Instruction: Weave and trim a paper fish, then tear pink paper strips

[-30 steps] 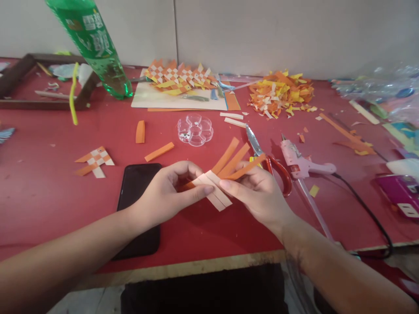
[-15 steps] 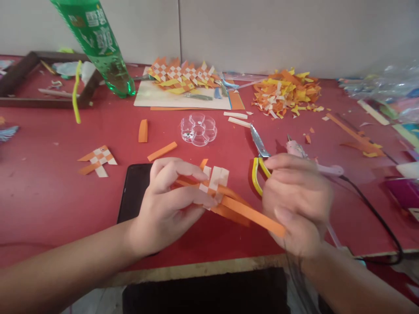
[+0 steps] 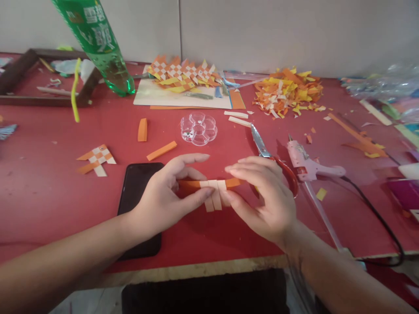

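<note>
currently both hands pinching one woven strip piece, frame centre, just above the red table (image 3: 49,192).
left hand (image 3: 163,198) grips the orange end of the woven strip piece (image 3: 212,187) between thumb and fingers; right hand (image 3: 265,196) grips the other end, thumb under, fingers over. white strips visible in the weave: looks like 3, blurry. count on table: 1 black phone (image 3: 135,192) under the left wrist, 1 scissors (image 3: 262,146) and 1 pink glue gun (image 3: 304,161) right of centre, 1 clear flower tray (image 3: 199,128) above centre, 1 green bottle (image 3: 98,43) upper left, 1 finished weave (image 3: 96,159) left, 2 loose orange strips (image 3: 142,130), 1 scrap pile (image 3: 288,91) upper right.
</note>
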`<state>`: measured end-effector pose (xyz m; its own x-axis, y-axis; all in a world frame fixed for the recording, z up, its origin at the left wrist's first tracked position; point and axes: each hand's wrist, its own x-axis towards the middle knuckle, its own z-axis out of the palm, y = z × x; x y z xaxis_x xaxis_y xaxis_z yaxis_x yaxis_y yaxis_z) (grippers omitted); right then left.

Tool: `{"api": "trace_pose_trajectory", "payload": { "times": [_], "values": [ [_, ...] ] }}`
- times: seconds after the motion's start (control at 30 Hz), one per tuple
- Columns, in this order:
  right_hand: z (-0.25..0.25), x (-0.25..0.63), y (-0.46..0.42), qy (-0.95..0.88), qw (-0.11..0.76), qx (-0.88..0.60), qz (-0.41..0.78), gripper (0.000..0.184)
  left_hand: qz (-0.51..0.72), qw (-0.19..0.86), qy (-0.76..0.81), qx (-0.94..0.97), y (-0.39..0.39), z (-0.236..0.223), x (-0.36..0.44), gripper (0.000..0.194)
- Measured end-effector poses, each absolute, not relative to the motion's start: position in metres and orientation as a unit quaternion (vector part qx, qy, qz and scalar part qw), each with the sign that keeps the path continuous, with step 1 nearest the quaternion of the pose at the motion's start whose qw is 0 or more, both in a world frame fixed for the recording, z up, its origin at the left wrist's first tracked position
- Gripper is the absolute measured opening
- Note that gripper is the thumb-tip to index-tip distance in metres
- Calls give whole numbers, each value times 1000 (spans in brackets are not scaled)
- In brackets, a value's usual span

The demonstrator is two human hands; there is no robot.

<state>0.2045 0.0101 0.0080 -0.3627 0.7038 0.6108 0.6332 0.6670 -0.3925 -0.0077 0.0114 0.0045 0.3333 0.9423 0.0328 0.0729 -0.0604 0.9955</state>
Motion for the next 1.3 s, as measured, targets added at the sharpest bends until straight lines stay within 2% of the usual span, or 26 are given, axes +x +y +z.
{"api": "trace_pose_trajectory", "payload": {
  "times": [0.1, 0.3, 0.47, 0.63, 0.77, 0.87, 1.07, 1.13, 1.3],
  "values": [
    [9, 204, 8, -807, 400, -430, 61, 30, 407, 536, 424, 606, 13, 5, -7, 48],
    [8, 205, 10, -814, 385, -425, 89, 28, 417, 515, 448, 600, 13, 1, -6, 35],
    [7, 204, 11, -807, 394, -417, 139, 16, 411, 523, 435, 607, 13, 2, -6, 32],
    [5, 206, 6, -765, 402, -445, 235, 25, 416, 527, 417, 613, 14, 2, -7, 24],
    [2, 207, 4, -741, 415, -444, 287, 28, 408, 518, 422, 622, 15, 0, -9, 26],
    [1, 205, 4, -744, 409, -435, 301, 26, 405, 504, 420, 637, 16, 1, -9, 25],
    [1, 205, 4, -765, 397, -408, 299, 30, 378, 474, 423, 673, 18, 10, -8, 8],
    [1, 205, 5, -772, 393, -403, 296, 32, 372, 482, 431, 666, 18, 11, -8, 1],
    [3, 207, 5, -747, 413, -420, 309, 26, 374, 577, 452, 567, 19, 8, -9, 8]
  ]
}}
